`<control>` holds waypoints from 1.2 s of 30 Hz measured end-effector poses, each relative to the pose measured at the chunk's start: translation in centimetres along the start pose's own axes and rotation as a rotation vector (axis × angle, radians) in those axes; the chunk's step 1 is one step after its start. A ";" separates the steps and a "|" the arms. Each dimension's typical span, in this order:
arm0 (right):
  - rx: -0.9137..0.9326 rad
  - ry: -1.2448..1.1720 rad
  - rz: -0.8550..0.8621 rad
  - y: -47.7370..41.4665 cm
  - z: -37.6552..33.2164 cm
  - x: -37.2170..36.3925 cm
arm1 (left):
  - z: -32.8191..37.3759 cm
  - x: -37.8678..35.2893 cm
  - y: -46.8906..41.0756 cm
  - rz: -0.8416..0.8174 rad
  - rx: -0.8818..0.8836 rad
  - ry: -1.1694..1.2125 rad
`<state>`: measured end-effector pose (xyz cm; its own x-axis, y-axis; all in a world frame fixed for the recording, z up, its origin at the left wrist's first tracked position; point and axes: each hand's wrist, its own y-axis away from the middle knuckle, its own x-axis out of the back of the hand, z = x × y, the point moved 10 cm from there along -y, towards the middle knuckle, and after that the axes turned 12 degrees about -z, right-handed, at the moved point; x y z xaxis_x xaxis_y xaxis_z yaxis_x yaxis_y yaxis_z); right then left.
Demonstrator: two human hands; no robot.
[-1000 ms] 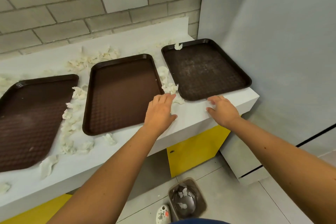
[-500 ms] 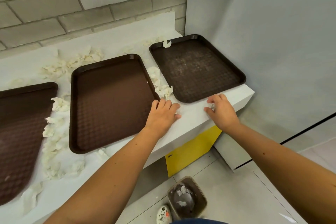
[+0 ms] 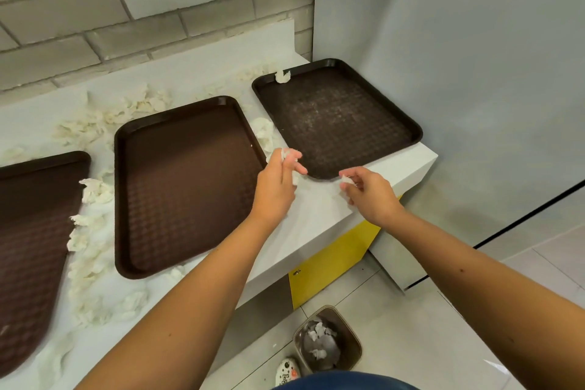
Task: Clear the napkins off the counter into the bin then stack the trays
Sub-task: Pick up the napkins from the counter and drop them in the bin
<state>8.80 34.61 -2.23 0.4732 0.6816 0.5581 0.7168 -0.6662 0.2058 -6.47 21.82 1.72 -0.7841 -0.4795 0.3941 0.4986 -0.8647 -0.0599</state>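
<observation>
Bright even indoor light, soft faint shadows on the tabletop (image 3: 318, 207), mild sheen on the grey wall (image 3: 459, 41) at 2 o'clock, wide-angle bending at edges, napkins (image 3: 88, 263) at 8 o'clock blurred.

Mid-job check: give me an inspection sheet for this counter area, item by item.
Surface: white counter, bare at its near right corner.
Job's things: three brown trays side by side, unstacked; napkins strewn between and behind them, one at the right tray far corner; bin on the floor, holding napkins.
Clutter: nothing seen beyond the napkins.
Grippers: left hand grips napkin scraps; right hand pinches one scrap.
Cables: nothing seen.
Surroundings: brick wall behind, grey panel right, tiled floor.
</observation>
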 end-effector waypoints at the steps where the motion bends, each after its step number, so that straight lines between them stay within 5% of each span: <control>1: -0.008 -0.060 -0.010 0.1 -0.1 -0.4 | -0.3 0.0 0.0 0.003 0.026 0.077; 5: 0.059 -0.111 -0.032 1.0 -1.1 -1.2 | -1.3 -0.5 0.9 -0.018 0.193 0.345; 8: 0.109 -0.111 0.001 2.2 -1.8 -1.0 | -1.7 -1.1 2.0 -0.061 0.316 0.303; 17: 0.146 -0.389 -0.127 6.7 1.7 -3.8 | -0.8 -5.8 6.1 -0.205 0.273 0.404; 25: -0.068 -0.176 -0.302 9.5 11.4 -7.3 | -3.2 -12.6 12.1 -0.297 0.416 0.437; 31: -0.176 0.052 -0.474 12.3 17.1 -10.9 | -7.8 -15.0 16.7 -0.182 0.481 0.516; 36: -0.212 0.184 -0.547 13.6 19.2 -12.7 | -13.6 -17.1 20.6 -0.049 0.772 0.771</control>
<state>22.33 22.73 -21.91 -0.0440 0.8907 0.4524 0.7046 -0.2933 0.6461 12.17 10.14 -18.77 -0.6961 -0.6444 -0.3166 0.3468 -0.6879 0.6376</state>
